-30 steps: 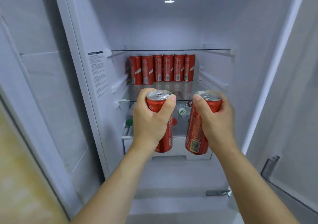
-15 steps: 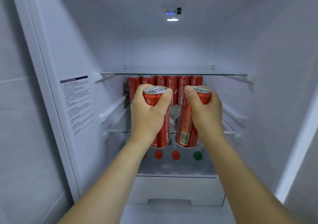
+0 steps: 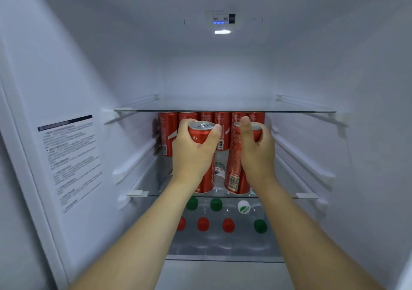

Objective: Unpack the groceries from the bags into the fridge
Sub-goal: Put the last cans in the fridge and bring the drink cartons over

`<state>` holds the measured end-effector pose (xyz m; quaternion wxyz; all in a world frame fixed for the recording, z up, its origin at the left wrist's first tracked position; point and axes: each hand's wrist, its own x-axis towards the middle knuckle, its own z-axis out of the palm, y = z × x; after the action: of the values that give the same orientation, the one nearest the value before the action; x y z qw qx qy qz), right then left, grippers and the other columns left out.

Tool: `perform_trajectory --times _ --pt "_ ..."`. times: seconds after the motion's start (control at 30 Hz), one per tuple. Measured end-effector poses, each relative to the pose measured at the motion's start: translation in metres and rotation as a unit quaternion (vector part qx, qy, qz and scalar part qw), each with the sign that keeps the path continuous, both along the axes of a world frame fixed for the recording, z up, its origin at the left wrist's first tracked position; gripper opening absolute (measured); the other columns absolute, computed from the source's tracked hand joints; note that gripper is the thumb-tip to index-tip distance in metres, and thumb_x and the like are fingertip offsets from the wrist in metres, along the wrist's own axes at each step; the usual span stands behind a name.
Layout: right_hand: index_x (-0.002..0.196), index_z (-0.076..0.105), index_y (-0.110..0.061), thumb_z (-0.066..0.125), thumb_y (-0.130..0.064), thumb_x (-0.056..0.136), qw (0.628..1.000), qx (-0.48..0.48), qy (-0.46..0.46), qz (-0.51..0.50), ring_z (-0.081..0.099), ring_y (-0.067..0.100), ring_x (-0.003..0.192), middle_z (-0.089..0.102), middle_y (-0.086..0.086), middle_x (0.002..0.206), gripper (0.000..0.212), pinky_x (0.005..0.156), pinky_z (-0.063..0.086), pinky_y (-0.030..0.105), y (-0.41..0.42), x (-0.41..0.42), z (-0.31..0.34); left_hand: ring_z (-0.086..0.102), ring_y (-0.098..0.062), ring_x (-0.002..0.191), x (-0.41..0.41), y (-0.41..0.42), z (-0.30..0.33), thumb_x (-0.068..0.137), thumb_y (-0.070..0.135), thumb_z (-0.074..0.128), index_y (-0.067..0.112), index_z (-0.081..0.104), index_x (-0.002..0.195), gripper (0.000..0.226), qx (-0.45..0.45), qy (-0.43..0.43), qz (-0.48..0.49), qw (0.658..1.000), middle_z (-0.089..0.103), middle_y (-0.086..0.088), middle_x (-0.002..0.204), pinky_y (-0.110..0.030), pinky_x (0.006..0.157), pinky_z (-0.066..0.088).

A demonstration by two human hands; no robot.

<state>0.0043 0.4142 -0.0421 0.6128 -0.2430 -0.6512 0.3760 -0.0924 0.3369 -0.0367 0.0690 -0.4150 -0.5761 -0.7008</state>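
Fridge (image 3: 301, 71) interior; fingers (image 3: 217, 130) wrap each red can (image 3: 201, 133).

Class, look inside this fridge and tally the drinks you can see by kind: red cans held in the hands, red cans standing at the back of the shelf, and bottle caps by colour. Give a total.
Held cans: 2, and
Back-row cans: 6
Green caps: 3
Red caps: 3
White cap: 1
Total: 15

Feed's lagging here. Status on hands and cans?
Left hand and right hand each grip a red can, over middle glass shelf. Can row stands behind; front clear.
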Motion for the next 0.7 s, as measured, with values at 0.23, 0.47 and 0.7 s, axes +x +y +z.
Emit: perform_trajectory --times 0.23,0.47,0.7 --pt "0.093 0.053 -0.033 0.029 -0.068 0.085 1.0 0.008 -0.02 -0.007 0.059 0.0 0.076 0.061 -0.01 0.081 0.043 0.067 0.043 0.017 0.029 -0.027 -0.006 0.064 0.007 0.074 -0.021 0.029 -0.01 0.084 0.048 0.069 0.022 0.054 0.112 0.042 -0.003 0.005 0.021 1.0 0.066 0.012 0.083 -0.008 0.06 0.047" --pt "0.099 0.057 -0.021 0.028 -0.065 0.088 0.999 0.032 -0.003 -0.014 0.058 -0.004 0.07 0.061 -0.008 0.075 0.054 0.064 0.042 0.01 0.078 -0.064 -0.015 0.063 0.007 0.074 -0.047 0.074 -0.016 0.082 0.055 0.067 0.027 0.05 0.112 0.044 -0.003 0.02 0.063 0.998 0.065 0.012 0.086 -0.008 0.061 0.048" --pt "0.089 0.055 -0.027 0.028 -0.062 0.088 0.997 0.063 0.016 -0.031 0.059 -0.002 0.07 0.062 -0.007 0.075 0.044 0.065 0.045 0.015 0.114 -0.09 -0.019 0.063 -0.004 0.087 -0.064 0.102 -0.029 0.083 0.06 0.06 0.037 0.04 0.111 0.041 0.003 0.073 0.091 0.993 0.061 0.013 0.097 -0.033 0.076 0.057"
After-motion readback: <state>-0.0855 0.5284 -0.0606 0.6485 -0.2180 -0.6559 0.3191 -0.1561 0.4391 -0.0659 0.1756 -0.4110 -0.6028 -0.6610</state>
